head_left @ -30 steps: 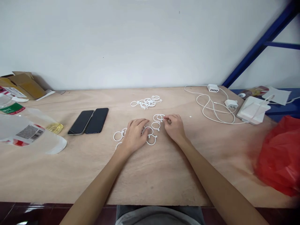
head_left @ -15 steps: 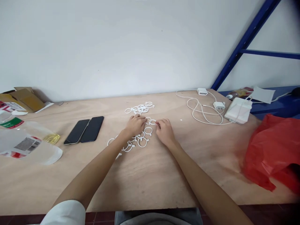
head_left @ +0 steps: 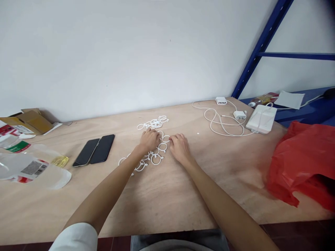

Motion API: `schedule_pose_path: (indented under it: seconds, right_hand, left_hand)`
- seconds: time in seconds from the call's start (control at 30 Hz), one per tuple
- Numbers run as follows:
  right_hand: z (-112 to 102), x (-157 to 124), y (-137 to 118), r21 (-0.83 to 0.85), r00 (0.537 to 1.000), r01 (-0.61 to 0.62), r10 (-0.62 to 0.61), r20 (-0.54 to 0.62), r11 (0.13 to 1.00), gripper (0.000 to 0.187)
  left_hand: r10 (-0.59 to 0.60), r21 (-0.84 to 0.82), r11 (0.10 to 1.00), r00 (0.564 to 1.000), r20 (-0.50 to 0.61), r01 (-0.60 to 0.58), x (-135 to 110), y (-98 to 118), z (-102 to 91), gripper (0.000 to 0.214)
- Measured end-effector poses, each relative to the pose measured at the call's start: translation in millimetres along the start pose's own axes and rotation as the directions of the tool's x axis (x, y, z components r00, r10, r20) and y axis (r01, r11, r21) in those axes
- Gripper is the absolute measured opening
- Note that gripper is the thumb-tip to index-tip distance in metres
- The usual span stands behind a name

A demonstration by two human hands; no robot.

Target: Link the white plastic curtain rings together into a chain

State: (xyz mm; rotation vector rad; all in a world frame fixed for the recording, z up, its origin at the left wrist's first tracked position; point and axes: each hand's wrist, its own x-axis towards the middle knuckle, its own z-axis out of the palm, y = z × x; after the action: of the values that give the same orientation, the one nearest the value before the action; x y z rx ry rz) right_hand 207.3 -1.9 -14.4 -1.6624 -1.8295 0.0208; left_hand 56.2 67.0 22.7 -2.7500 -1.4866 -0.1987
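Note:
My left hand (head_left: 150, 140) is closed with curled fingers over the middle of the table. At its fingertips is a white curtain ring (head_left: 160, 132), partly covered by the fingers. A second white curtain ring (head_left: 166, 142) lies between the hands; my right hand (head_left: 179, 147) pinches its right edge with thumb and forefinger. Several more white rings with small tabs, one of them a near ring (head_left: 156, 164), lie loosely spread below and under my left hand and forearm. Farther back sits a heap of similar rings (head_left: 154, 122).
Two dark phones (head_left: 94, 151) lie side by side on the left, beyond a large clear bottle (head_left: 56, 174) and an opened cardboard box (head_left: 34, 120). At right are white cables with a charger (head_left: 221, 100), a white power adapter (head_left: 261, 119) and a red plastic bag (head_left: 303, 164).
The view has shifted slightly. Both hands stay at the rings in nearly the same position, with the right hand still pinching the ring between them.

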Motion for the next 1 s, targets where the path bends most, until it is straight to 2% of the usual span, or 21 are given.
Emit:
schedule_pose_path:
  seconds: [0.13,0.23,0.3,0.37,0.4,0.47,0.53,0.6,0.7,0.8,0.87,1.0]
  right_hand:
    - [-0.2,2.3,3.0,0.059,0.993,-0.097,0.101,-0.068,0.994,0.019]
    - [0.4,5.6,6.2,0.274,0.968,-0.116,0.170,-0.184,0.955,0.019]
    - [-0.2,6.7,5.5,0.424,0.959,-0.068,0.176,-0.220,0.903,0.018]
    - [-2.2,5.7,0.3,0.518,0.964,0.006,0.132,-0.229,0.856,0.016]
    - [-3.7,4.4,-4.2,0.544,0.968,0.043,0.099,-0.229,0.838,0.015]
    - [-7.3,0.6,-15.9,0.583,0.975,0.110,0.027,-0.221,0.805,0.014]
    - [-10.7,-4.0,-28.6,0.633,0.979,0.152,-0.030,-0.199,0.759,0.014]
    - [-12.3,-8.6,-39.0,0.710,0.988,0.132,-0.033,-0.152,0.692,0.013]
    - [-11.2,-13.6,-46.7,0.826,0.997,-0.048,0.070,0.010,0.562,0.021]
    - [-10.0,-15.6,-49.4,0.859,0.974,-0.227,0.111,0.198,0.459,0.028]
    - [-11.5,-16.1,-52.4,0.864,0.966,-0.257,0.076,0.248,0.433,0.023]
    - [-16.3,-17.8,-60.6,0.872,0.968,-0.243,0.046,0.248,0.425,0.020]
  left_hand:
    - [-0.095,0.011,0.995,0.995,-0.040,0.095,2.7,-1.8,-0.9,0.032]
    - [-0.131,-0.030,0.991,0.987,-0.096,0.129,0.7,-2.4,-6.8,0.028]
    - [-0.159,-0.144,0.980,0.972,-0.174,0.134,-5.6,-1.1,-13.8,0.023]
    - [-0.178,-0.325,0.941,0.955,-0.236,0.095,-16.9,1.5,-22.3,0.029]
    - [-0.176,-0.427,0.902,0.954,-0.243,0.058,-24.3,3.1,-26.6,0.034]
    - [-0.147,-0.589,0.808,0.973,-0.176,0.016,-41.8,5.9,-33.8,0.044]
    - [-0.133,-0.643,0.765,0.988,-0.080,0.051,-60.6,7.4,-37.7,0.052]
    - [-0.144,-0.664,0.745,0.987,-0.071,0.061,-77.7,7.4,-37.4,0.053]
    - [-0.181,-0.688,0.723,0.978,-0.102,0.062,-96.5,6.4,-30.3,0.045]
    - [-0.230,-0.727,0.685,0.960,-0.162,0.042,-106.6,7.2,-21.6,0.037]
    - [-0.248,-0.751,0.661,0.943,-0.223,-0.004,-110.1,8.8,-18.6,0.033]
    - [-0.261,-0.765,0.640,0.916,-0.303,-0.071,-113.6,12.1,-21.1,0.027]
